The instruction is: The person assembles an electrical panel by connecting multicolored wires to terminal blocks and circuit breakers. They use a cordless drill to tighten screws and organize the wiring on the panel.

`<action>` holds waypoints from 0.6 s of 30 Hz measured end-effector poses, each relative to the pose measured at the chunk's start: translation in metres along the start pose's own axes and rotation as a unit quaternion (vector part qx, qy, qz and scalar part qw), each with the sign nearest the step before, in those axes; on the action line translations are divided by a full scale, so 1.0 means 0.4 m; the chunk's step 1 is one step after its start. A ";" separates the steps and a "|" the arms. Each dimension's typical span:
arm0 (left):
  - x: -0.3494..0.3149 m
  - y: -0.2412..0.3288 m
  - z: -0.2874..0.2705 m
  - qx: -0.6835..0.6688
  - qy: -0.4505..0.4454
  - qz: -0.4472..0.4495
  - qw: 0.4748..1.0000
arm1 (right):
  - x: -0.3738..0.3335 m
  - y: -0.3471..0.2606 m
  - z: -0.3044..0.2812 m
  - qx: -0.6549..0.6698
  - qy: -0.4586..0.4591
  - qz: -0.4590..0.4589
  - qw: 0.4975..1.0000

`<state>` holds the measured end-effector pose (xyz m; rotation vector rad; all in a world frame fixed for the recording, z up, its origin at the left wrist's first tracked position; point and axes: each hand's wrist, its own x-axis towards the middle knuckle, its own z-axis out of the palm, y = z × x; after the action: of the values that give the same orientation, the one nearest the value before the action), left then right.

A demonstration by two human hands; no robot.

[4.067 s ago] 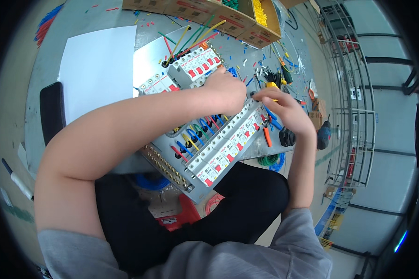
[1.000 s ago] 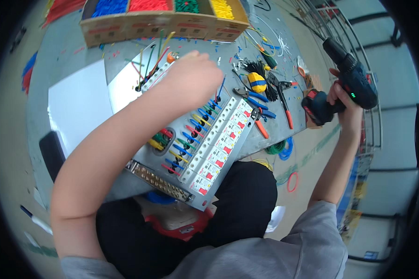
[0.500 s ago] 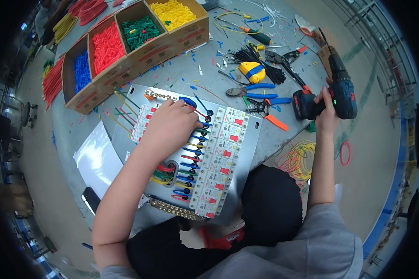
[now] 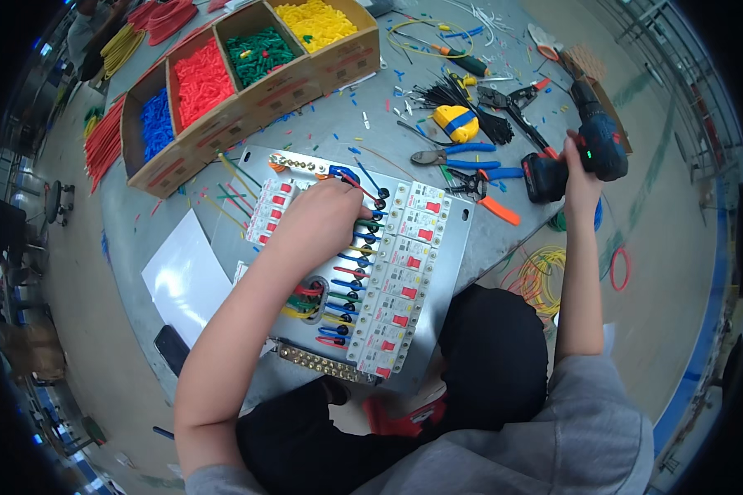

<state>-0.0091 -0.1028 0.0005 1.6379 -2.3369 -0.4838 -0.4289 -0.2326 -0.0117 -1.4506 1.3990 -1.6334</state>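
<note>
My left hand (image 4: 326, 216) lies over a metal panel (image 4: 442, 260) fitted with breakers, its fingers bent among the short coloured wires (image 4: 351, 272) at the upper middle. A red wire and a blue wire bundle come out beside the fingertips, which hide what they pinch. Right of these wires runs a row of white breakers (image 4: 409, 256) with red switches; a shorter breaker row (image 4: 272, 210) is partly behind my left hand. My right hand (image 4: 582, 169) grips a cordless drill (image 4: 601, 147) by its handle, off the table's right edge, with the chuck pointing away from me.
A cardboard box (image 4: 264, 95) with blue, red, green and yellow sleeves stands at the far left. Blue-handled pliers (image 4: 462, 155), wire strippers (image 4: 491, 206), black cable ties (image 4: 491, 124) and a yellow tape measure (image 4: 456, 124) lie right of it. A phone (image 4: 172, 348) rests near white paper (image 4: 186, 276).
The drill in my right hand has moved slightly away from me and tilted. My left hand stays at the same wires. The whole view has shifted a little.
</note>
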 end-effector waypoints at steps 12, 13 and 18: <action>-0.069 -0.012 -0.063 0.020 0.113 -0.018 0.993 | -0.243 -0.398 0.161 -0.179 -0.390 -0.090 0.899; -0.079 0.020 -0.042 -0.043 0.124 -0.068 0.989 | -0.226 -0.440 0.226 -0.201 -0.448 -0.127 0.862; -0.076 0.082 0.094 -0.233 0.213 -0.151 0.937 | -0.224 -0.415 0.461 -0.293 -0.488 -0.375 0.732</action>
<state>-0.0413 -0.0593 -0.0209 1.6599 -1.5256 -0.6111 -0.1938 -0.1634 0.0858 -2.9063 0.6758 -0.3932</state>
